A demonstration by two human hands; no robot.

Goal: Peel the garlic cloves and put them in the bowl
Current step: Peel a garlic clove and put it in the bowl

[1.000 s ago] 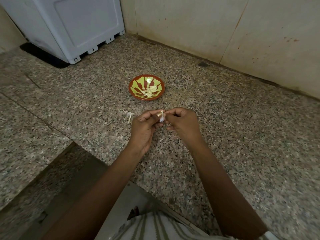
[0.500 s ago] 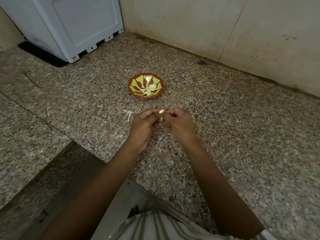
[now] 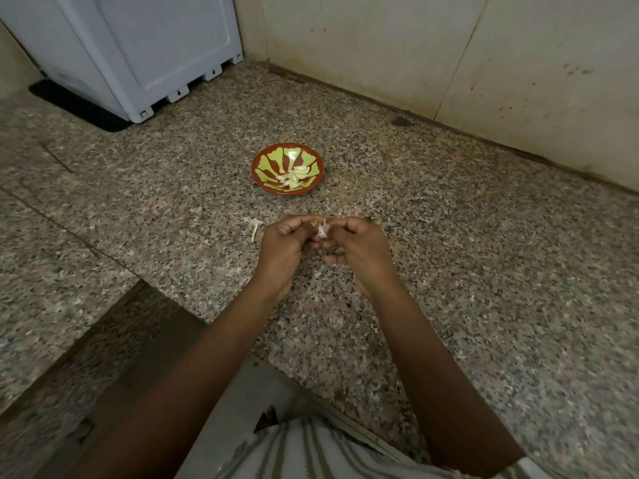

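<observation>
A small garlic clove (image 3: 322, 231) with loose white skin sits between my two hands above the granite counter. My left hand (image 3: 285, 245) pinches it from the left with thumb and curled fingers. My right hand (image 3: 358, 245) pinches its skin from the right, fingers curled. Farther back stands a red bowl (image 3: 265, 160) with a green pattern, holding several peeled cloves (image 3: 294, 175).
A scrap of garlic skin and stem (image 3: 255, 228) lies on the counter just left of my left hand. A white appliance (image 3: 138, 46) stands at the back left. A tiled wall (image 3: 449, 57) runs along the back. The counter edge (image 3: 221, 326) drops off near my body.
My hands stay together in front of the bowl. White skin shows between the fingertips again, and my right hand has drawn slightly to the right.
</observation>
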